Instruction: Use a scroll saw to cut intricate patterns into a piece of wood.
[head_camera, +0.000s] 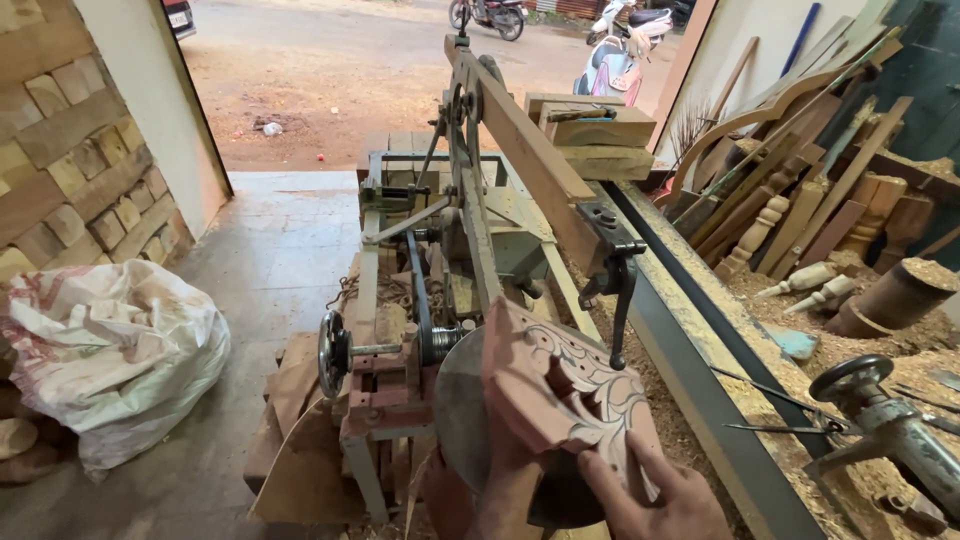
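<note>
Carved wood block (560, 385) held up against the round sanding disc (470, 420), low centre of view, just in front of the belt-driven machine frame (400, 330). Reddish wood, leaf-and-scroll carving facing up and right.

Right hand (655, 495) clamped on the near lower edge of the block, fingers spread over the carved face. Left hand (500, 490) gripping from below and the left, thumb side close to the disc; mostly hidden by the block, so exact finger placement unclear. Hands close together, both closed on the same piece.

Block tilted, flat back edge toward the disc. Can't tell whether actually touching or just beside (also can't tell if the disc is spinning).

For doing this well, my read:
- Keep fingers on the far side of the block, away from the disc rim.
- Light, even pressure; flat edge square to the disc, no rocking.
- Keep the carved face off the abrasive.
- Support the weight from below, steer with the right.

Nearby: clamp handle (618, 290) hanging off the long beam (530, 150), sawdust all over the lathe bed (700, 350), white sack (110, 350) on the floor at left, turned spindles (810, 280) piled at right.
</note>
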